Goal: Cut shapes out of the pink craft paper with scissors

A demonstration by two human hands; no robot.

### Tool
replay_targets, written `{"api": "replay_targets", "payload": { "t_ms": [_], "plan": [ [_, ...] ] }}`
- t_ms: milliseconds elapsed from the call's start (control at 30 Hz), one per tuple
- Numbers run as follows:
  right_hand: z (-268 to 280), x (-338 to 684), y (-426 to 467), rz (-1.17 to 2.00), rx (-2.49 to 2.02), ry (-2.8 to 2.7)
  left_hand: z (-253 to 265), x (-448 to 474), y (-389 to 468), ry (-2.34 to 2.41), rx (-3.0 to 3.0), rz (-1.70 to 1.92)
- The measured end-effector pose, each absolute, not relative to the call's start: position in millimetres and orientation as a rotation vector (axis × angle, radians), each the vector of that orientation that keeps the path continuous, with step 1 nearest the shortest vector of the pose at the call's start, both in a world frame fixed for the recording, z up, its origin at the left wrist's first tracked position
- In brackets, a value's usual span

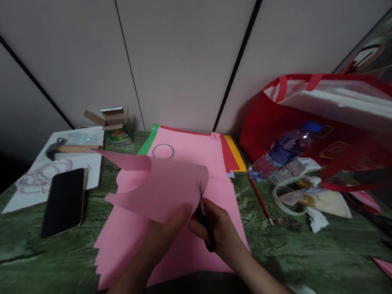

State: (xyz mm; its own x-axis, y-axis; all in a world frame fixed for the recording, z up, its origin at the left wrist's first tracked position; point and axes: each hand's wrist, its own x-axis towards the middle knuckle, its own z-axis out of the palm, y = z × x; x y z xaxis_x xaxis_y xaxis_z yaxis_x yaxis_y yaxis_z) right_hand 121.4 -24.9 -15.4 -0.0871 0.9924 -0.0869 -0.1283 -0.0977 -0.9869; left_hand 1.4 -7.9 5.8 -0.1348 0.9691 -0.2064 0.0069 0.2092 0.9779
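Observation:
My left hand grips a partly cut sheet of pink paper by its lower edge, thumb on top. Two curved strips of that sheet stick out to the left around a rounded gap. In my right hand is a pair of scissors with black handles, my fingers in the loops. The blades point up and away and meet the paper's right edge. Beneath both hands lies a stack of pink paper, with green, red and yellow sheets showing at its far edges. A thin dark ring rests on the stack.
Left of the stack are a black phone, a hammer, beaded strands and an opened small box. To the right stand a red bag and a leaning plastic bottle, near a red pencil and a tape roll.

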Motion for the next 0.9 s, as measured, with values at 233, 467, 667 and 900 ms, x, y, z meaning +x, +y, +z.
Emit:
{"api": "replay_targets", "payload": {
  "t_ms": [233, 467, 667, 900],
  "plan": [
    [-17.7, 122.9, -23.8, 1.377, -1.154, -1.154, 8.5, 1.2, -7.4, 1.419, 0.966, 1.145],
    [-21.1, 122.4, -24.6, 1.384, -1.157, -1.149, 10.2, 0.5, -7.5, 1.394, 0.984, 1.135],
    [-20.3, 123.0, -24.9, 1.391, -1.161, -1.152, 11.2, -0.1, -7.4, 1.392, 1.004, 1.130],
    [-20.8, 122.6, -25.4, 1.383, -1.194, -1.144, 13.7, 0.7, -7.7, 1.374, 1.006, 1.120]
  ]
}}
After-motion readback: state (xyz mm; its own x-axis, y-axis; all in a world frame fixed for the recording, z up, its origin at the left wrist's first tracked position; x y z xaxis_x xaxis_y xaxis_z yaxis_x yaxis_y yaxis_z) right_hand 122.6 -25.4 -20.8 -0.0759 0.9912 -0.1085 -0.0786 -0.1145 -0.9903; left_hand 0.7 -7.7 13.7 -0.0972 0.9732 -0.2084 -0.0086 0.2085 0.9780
